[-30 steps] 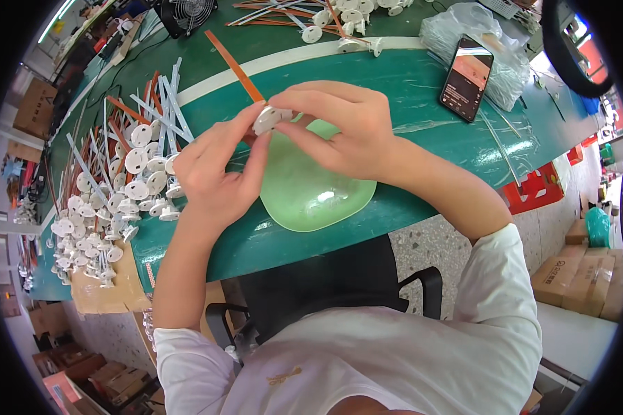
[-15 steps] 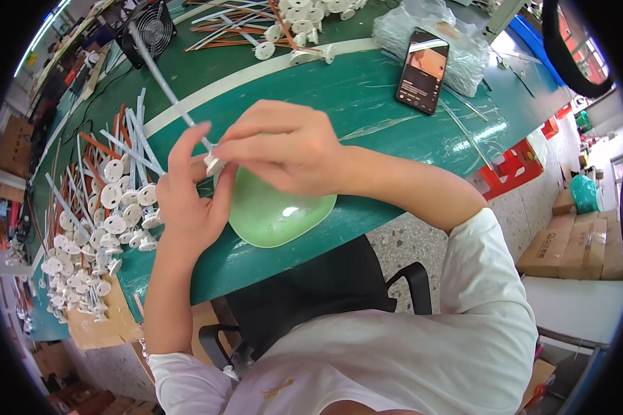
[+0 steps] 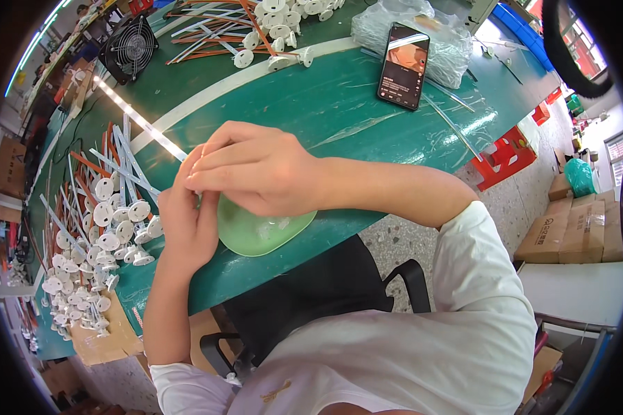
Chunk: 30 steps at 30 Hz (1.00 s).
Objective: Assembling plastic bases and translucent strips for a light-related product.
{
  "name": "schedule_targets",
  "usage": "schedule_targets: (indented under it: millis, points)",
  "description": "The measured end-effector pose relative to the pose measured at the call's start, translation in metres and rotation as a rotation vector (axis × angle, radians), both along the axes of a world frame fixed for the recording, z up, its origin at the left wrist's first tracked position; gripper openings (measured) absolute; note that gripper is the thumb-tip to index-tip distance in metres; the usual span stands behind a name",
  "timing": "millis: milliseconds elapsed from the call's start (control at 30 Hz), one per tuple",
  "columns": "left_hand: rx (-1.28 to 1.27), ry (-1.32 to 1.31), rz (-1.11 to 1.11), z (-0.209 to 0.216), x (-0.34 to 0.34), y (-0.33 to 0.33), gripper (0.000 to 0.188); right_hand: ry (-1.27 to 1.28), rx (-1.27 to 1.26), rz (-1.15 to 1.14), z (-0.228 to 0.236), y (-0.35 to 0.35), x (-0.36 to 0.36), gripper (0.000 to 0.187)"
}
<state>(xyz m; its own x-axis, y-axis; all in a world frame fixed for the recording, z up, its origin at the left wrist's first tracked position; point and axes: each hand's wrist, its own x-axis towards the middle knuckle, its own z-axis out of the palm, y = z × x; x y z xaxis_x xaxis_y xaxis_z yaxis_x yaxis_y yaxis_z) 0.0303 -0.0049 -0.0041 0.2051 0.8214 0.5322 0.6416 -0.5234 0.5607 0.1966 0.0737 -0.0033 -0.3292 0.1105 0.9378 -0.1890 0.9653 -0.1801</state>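
A slim strip light glows with a row of bright spots and slants up and left from my fingers. My left hand is closed around its lower end. From the right, my right hand meets it with fingers pinched together at the same end; the white round end piece is hidden behind the fingers. Under my hands stands a shallow light-green bowl, its far part covered. Left of my left hand lies a heap of strips with white round end pieces, their strips pale and orange.
More strips with white discs lie at the far side. A black fan stands far left. A phone leans by a clear plastic bag. A black chair is at the green table's front edge, with a red crate right.
The strip was dark and now shines. My fingers have closed over its white end piece, and my right hand has shifted left and slightly down in the picture. The view has turned slightly.
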Motion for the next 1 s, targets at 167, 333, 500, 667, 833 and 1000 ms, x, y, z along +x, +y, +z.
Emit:
schedule_targets:
  millis: [167,333,500,667,833,1000]
  points:
    - [-0.117,-0.265,-0.080,-0.008,-0.005,0.000,0.041,-0.077,-0.113,0.077,0.011,0.001,0.007,0.037]
    - [0.008,0.036,-0.052,-0.009,-0.011,-0.003,0.040,0.023,-0.094,0.066,0.002,-0.006,0.002,0.038]
    - [0.073,0.185,-0.011,-0.003,-0.016,-0.001,0.035,0.071,-0.165,-0.096,0.002,-0.011,-0.002,0.023]
    - [-0.086,-0.140,0.152,0.007,-0.010,0.007,0.032,-0.764,-0.298,-0.118,0.007,0.014,0.023,0.031]
    - [-0.006,-0.038,0.182,0.006,-0.009,0.006,0.030,-0.901,-0.064,-0.035,0.000,0.005,0.031,0.044]
    - [0.015,0.099,0.139,0.003,-0.006,0.008,0.027,-0.990,-0.171,0.177,0.002,0.005,0.028,0.035]
